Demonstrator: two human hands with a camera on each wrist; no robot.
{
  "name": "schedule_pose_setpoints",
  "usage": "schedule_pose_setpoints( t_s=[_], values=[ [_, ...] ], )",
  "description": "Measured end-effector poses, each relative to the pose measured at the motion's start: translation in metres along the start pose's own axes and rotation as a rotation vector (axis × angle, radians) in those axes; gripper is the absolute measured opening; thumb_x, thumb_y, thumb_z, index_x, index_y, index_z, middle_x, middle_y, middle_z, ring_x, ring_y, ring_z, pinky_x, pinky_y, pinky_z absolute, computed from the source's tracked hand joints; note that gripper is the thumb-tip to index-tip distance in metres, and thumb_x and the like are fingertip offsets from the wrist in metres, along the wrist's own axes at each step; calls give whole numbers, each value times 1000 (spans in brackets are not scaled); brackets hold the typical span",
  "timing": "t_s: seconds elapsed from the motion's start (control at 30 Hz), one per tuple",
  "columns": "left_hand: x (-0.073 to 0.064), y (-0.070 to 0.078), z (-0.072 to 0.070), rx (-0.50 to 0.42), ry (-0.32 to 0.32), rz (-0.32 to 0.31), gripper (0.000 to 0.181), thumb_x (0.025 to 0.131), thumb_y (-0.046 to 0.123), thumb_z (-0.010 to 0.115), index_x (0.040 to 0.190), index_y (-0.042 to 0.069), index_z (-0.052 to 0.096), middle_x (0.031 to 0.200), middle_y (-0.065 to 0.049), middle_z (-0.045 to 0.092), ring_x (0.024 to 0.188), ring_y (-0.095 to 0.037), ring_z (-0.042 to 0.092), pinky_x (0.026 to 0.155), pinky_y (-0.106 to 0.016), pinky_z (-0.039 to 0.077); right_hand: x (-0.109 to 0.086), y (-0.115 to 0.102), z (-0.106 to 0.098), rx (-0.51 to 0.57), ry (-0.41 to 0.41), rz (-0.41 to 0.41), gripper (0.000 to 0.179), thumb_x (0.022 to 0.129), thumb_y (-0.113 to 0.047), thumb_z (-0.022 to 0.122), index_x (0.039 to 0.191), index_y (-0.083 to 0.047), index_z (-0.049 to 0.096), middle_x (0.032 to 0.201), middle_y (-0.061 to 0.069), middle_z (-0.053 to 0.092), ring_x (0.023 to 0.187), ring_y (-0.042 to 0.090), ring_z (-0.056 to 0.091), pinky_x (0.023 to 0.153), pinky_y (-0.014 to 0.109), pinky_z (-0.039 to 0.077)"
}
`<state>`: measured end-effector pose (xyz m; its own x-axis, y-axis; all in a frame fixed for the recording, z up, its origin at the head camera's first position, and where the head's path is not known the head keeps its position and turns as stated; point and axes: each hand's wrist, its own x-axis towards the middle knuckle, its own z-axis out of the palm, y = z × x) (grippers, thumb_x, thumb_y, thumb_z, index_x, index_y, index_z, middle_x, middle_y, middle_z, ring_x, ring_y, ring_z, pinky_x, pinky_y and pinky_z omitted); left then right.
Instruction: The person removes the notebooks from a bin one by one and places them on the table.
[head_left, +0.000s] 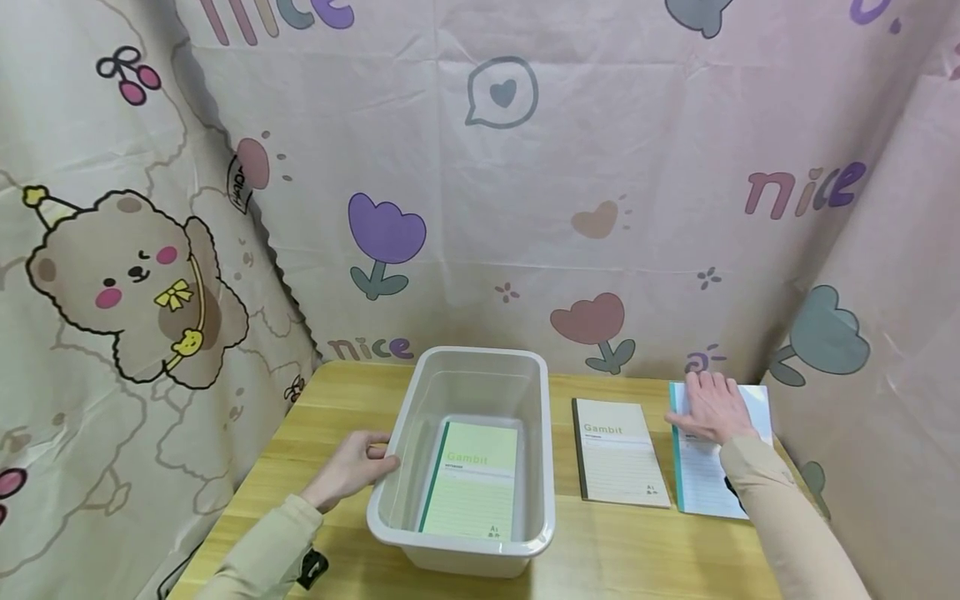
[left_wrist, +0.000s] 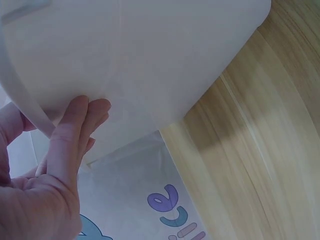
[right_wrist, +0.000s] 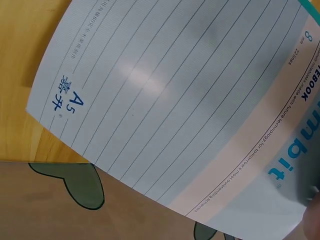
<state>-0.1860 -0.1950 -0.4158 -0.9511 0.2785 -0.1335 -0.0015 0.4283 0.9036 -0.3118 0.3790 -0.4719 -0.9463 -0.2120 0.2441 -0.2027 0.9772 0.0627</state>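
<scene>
In the head view, a pale grey plastic bin (head_left: 534,467) stands at the middle of the table with a green Gambit notebook (head_left: 472,487) lying inside. My left hand (head_left: 352,469) pinches the bin's left rim, thumb on the inside and fingers against the outer wall (left_wrist: 145,65). Over the upper part of a light blue notebook (head_left: 708,483) at the far right, my right hand (head_left: 712,408) rests with fingers extended to its top edge and thumb at its left edge. Only a bit of that hand shows in the right wrist view, beside the notebook's printed cover (right_wrist: 165,100).
A cream Gambit notebook (head_left: 618,454) with a dark spine lies between the bin and the blue notebook. The wooden table (head_left: 330,408) is enclosed at the back and sides by printed cloth (head_left: 480,208).
</scene>
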Motion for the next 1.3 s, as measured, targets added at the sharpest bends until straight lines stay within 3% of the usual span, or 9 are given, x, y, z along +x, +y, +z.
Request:
schedule_pose_setpoints(
  t_s=[0.1,0.33,0.53,0.73,1.1,1.3],
  values=[
    [0,0,0,-2,3,-6,53,95,2,58,137,-25,41,117,-38,66,100,-45,73,79,-44,66,-1,0,3,-1,2,11,68,77,-56,72,100,4,49,92,22,55,87,39,49,75,51,42],
    [1,1,0,1,10,-15,52,94,2,59,136,-24,42,116,-37,67,99,-43,73,79,-44,66,3,-2,4,15,-6,61,75,80,-48,73,120,11,48,115,35,51,106,52,46,94,69,41],
    [1,1,-1,-4,5,-13,52,94,3,59,136,-23,43,115,-36,68,98,-42,74,78,-44,66,9,-10,-3,39,-17,90,74,82,-37,74,128,14,46,122,39,48,111,54,44,93,70,42],
    [2,0,-1,-11,4,-15,52,94,3,59,137,-22,43,115,-36,68,99,-42,73,78,-43,66,16,-24,-11,52,-58,86,70,84,-37,72,127,13,48,125,40,49,112,54,45,93,68,43],
    [2,-2,-2,-3,-4,-4,52,95,2,58,137,-23,42,115,-36,68,98,-43,73,78,-44,66,35,-77,-30,228,-148,112,72,90,-38,64,132,16,43,131,43,46,124,60,42,102,72,39],
    [2,-1,-1,7,7,-15,51,94,3,59,136,-23,44,115,-36,68,98,-43,74,77,-44,66,43,-112,-50,248,-159,83,51,93,-39,62,108,8,49,113,34,52,113,55,48,84,60,44]
  ],
)
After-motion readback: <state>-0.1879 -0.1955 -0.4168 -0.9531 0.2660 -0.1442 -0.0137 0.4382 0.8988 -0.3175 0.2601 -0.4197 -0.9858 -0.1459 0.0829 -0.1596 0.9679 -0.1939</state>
